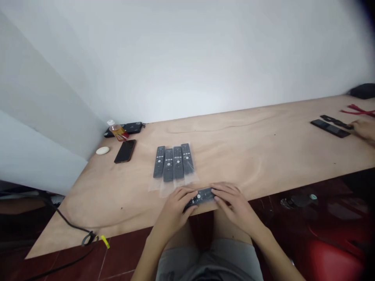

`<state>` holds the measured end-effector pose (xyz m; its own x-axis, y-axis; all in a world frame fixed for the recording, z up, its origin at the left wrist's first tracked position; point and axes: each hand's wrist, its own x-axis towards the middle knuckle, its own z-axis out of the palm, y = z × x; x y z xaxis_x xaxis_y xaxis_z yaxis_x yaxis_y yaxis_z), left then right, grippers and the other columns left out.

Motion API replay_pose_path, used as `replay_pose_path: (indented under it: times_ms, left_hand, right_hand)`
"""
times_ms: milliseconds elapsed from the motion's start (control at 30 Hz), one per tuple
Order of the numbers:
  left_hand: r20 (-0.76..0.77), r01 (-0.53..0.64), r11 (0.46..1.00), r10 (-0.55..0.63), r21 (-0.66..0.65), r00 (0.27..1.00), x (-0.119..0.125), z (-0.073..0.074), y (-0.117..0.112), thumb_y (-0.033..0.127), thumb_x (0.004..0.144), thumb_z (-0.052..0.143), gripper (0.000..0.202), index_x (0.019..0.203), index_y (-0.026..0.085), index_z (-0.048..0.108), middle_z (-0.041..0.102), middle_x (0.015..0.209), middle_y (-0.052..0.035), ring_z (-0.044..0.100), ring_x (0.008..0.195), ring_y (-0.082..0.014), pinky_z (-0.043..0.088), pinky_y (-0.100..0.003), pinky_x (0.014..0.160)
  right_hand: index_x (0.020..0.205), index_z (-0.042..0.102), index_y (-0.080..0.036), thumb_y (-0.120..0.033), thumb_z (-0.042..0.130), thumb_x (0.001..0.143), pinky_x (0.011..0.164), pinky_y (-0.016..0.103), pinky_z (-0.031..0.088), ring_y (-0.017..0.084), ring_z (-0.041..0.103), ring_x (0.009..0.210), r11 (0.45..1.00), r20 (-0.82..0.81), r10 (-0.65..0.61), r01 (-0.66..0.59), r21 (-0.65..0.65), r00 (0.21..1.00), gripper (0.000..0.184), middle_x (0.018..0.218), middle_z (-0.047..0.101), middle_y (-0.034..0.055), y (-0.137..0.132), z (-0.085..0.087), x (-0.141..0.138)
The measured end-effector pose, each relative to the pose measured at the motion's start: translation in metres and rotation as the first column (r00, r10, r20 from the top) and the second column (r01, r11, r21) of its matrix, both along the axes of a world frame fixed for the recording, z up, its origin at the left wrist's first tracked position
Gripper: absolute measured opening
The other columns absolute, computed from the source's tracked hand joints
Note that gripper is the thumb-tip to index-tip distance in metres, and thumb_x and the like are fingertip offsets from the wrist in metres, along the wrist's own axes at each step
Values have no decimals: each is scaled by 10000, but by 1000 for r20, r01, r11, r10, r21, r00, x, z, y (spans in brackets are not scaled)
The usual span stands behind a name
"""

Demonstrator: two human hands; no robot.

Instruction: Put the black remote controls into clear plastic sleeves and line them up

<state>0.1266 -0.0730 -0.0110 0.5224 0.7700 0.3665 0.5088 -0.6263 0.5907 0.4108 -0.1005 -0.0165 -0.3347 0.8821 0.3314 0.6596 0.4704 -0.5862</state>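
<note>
Remote [205, 195] lies lengthwise between your left hand [177, 207] and right hand [234, 201], at the near edge of the surface [234, 148]. Your left thumb and fingers pinch one end; your right thumb and fingertips grip the other. Four bagged remotes [178, 162] lie side by side beyond your left hand, farther from that edge.

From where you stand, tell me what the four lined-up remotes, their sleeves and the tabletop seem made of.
Remotes: probably matte plastic, dark with little shine. Sleeves: likely thin plastic film, see-through and cloudy at the loose ends. Tabletop: perhaps wood-based board, dull tan with wavy marks, though unclear.
</note>
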Motion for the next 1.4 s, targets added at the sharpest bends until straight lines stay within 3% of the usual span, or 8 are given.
replay_pose_path:
  times_ms: [200,333,433,600,767,1000,1200,1400]
  left_hand:
    - [-20,3,1000,-3,21,1000,1,-1,0,199,1034,708,382,1405,287,683,740,1360,-97,644,1324,-299,569,-546,1122]
    - [-27,29,999,-29,23,999,15,1,4,221,1020,733,403,1414,294,684,735,1390,-96,625,1364,-309,553,-560,1149]
    - [-27,35,998,-34,45,999,14,2,5,270,1049,704,370,1419,292,688,737,1405,-90,624,1360,-302,560,-545,1145]
    - [6,-207,962,209,175,978,-33,0,14,221,1116,540,401,1494,299,645,684,1515,-86,589,1426,-295,531,-552,1189]
    - [-118,-374,904,403,207,908,-71,-15,25,298,1121,526,540,1659,288,480,458,1749,-77,349,1656,-335,421,-606,1298]
    - [-178,-448,885,464,126,868,-65,-20,27,389,1131,499,467,1563,233,587,547,1640,-147,565,1464,-345,519,-580,1200]
    - [-122,-449,876,472,177,873,-67,-16,25,360,1102,556,446,1530,260,628,636,1412,-137,631,1291,-318,568,-557,1117]
    - [-166,-440,864,485,246,859,-65,-18,25,350,1088,579,448,1529,298,646,541,1584,-132,518,1474,-364,493,-623,1214]
  right_hand:
    - [1372,756,-319,-308,600,1116,1164,658,470,369,635,1427,982,135,-171,159,99,976,299,1495,735,72,-11,-9,35]
    - [1622,556,-342,-135,485,1108,1262,592,436,308,405,1638,993,157,100,-109,54,983,559,1714,527,49,-11,-4,16]
    - [1638,535,-369,-25,416,1062,1270,566,449,267,452,1610,978,145,200,-205,23,969,681,1686,566,35,-7,-6,13]
    - [1551,627,-375,-87,428,1092,1223,562,504,286,547,1525,998,77,37,-41,55,996,578,1619,623,46,-14,-16,54]
    - [1533,639,-395,-286,540,1120,1190,591,524,347,563,1481,986,92,-160,155,59,983,439,1604,593,73,-28,-22,74]
    - [1600,583,-373,-356,459,1152,1132,544,574,331,607,1361,980,98,-197,191,63,976,466,1573,563,118,8,-29,40]
    - [1628,557,-292,-416,453,1142,1105,666,531,399,570,1329,968,240,-248,234,89,939,513,1554,541,189,71,-26,-18]
    - [1707,432,-292,-409,452,1156,1221,604,459,368,462,1502,992,242,-90,66,107,966,563,1653,476,172,96,-13,-46]
